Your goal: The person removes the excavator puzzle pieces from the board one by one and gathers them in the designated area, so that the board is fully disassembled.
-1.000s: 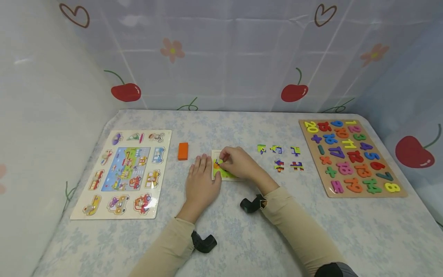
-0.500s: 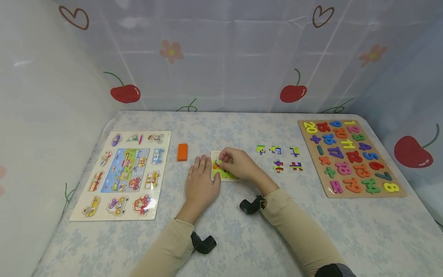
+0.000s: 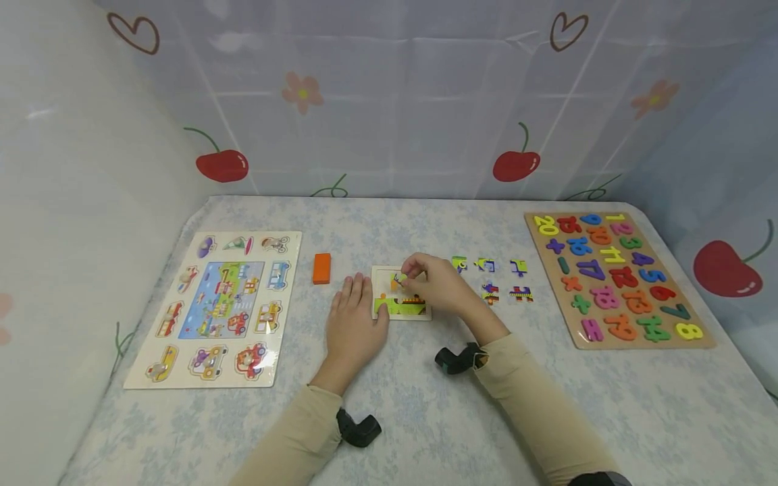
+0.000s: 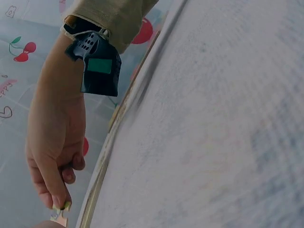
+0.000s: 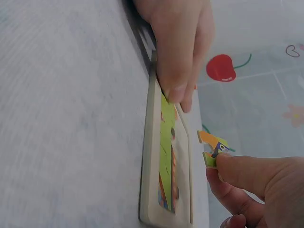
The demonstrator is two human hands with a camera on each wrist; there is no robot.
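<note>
A small framed jigsaw board (image 3: pixel 404 317) lies on the table, with green pieces along its lower part. My left hand (image 3: pixel 355 327) rests flat at its left side, fingers straight; in the right wrist view the left thumb (image 5: pixel 175 88) touches the board. Above the board, my right hand (image 3: pixel 440 287) pinches a jigsaw piece (image 5: pixel 213 141) between thumb and forefinger. That piece is orange, green and yellow with a blue detail, and is lifted clear of the frame. In the left wrist view the right hand's other fingers are curled.
Several loose jigsaw pieces (image 3: pixel 521 293) lie right of the board, one partly behind the right hand. An orange block (image 3: pixel 322 268) stands at the left. A vehicle puzzle board (image 3: pixel 188 358) lies far left, a number puzzle board (image 3: pixel 583 334) far right.
My right hand has lifted the jigsaw piece off the board and moved slightly right, uncovering more of the frame. The left hand has stayed in place.
</note>
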